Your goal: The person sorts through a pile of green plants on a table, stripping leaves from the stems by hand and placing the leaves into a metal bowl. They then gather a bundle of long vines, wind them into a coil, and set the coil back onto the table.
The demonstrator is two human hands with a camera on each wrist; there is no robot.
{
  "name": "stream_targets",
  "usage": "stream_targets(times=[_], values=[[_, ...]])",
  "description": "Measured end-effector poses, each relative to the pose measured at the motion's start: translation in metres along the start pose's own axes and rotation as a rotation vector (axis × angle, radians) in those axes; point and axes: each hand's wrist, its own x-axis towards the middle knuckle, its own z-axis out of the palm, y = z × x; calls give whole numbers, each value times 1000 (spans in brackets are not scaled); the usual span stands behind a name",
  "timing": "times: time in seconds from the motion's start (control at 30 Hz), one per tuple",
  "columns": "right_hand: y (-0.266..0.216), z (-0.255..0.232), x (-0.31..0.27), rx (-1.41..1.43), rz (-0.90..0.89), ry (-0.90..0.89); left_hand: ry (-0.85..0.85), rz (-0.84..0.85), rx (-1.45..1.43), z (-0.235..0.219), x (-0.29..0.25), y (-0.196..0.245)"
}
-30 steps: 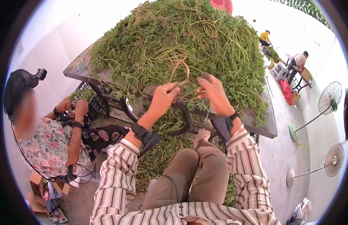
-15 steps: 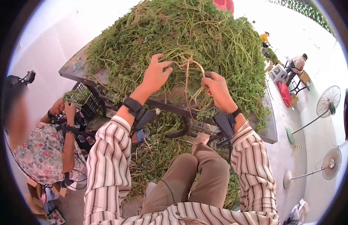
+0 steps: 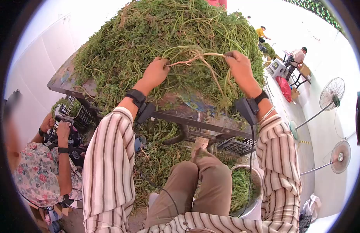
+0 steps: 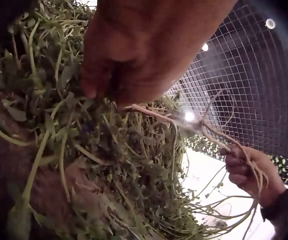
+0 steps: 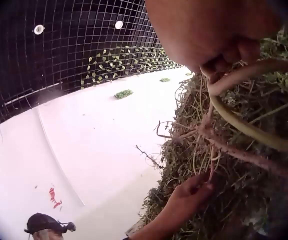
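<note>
A branching pale root with stems (image 3: pixel 198 55) is stretched between both hands, above a large heap of green plants (image 3: pixel 156 29). The left hand (image 3: pixel 156 72) pinches its reddish left end; in the left wrist view that root end (image 4: pixel 154 114) comes out from under the left hand (image 4: pixel 134 55). The right hand (image 3: pixel 242 70) grips the pale right end, with green stems hanging below it. In the right wrist view the right hand (image 5: pixel 214 35) is above a thick stem (image 5: pixel 254 132), and the left hand (image 5: pixel 186 200) holds the far end.
The heap lies on a dark table (image 3: pixel 164 115). Beneath are loose plants, a black crate (image 3: pixel 236 145) and a round tub of greens (image 3: pixel 258 186). A seated person (image 3: pixel 42 171) works at the left. Fans (image 3: pixel 340 157) stand at the right.
The left hand, open beside the root half a second ago, now pinches its left end. The right hand has moved up and to the right, and the root is drawn out sideways.
</note>
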Motion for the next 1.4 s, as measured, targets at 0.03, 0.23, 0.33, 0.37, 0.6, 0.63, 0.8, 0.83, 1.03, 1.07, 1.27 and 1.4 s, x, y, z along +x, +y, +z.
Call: stream_targets(times=[0.03, 0.23, 0.33, 0.37, 0.6, 0.63, 0.8, 0.83, 1.03, 1.07, 1.27, 1.4], values=[[-1, -4, 4, -4, 0, 1, 48, 46, 47, 0, 2, -2], [-11, -23, 6, -316, -148, -27, 5, -100, 26, -17, 8, 0], [-6, -40, 10, -328, -164, -5, 67, -125, 19, -22, 7, 0], [-4, -45, 12, -306, -172, 10, 40, -139, 24, -25, 8, 2], [-9, -63, 9, -383, -200, 7, 30, -176, -98, -34, 26, 7], [-12, -67, 9, -395, -147, 0, 31, -177, -99, -36, 30, 10], [-7, -84, 14, -380, -201, 117, 60, -132, -237, -48, 40, 31], [-6, -87, 16, -382, -237, 175, 80, -95, -252, -52, 39, 38], [-30, -98, 25, -288, -338, 309, 114, -14, -298, -75, 33, 58], [-37, -98, 26, -275, -379, 345, 109, -71, -341, -79, 30, 64], [-71, -99, 25, -281, -484, 417, 123, -8, -270, -91, 20, 83], [-86, -90, 19, -127, -529, 430, -51, -4, -102, -104, 2, 111]])
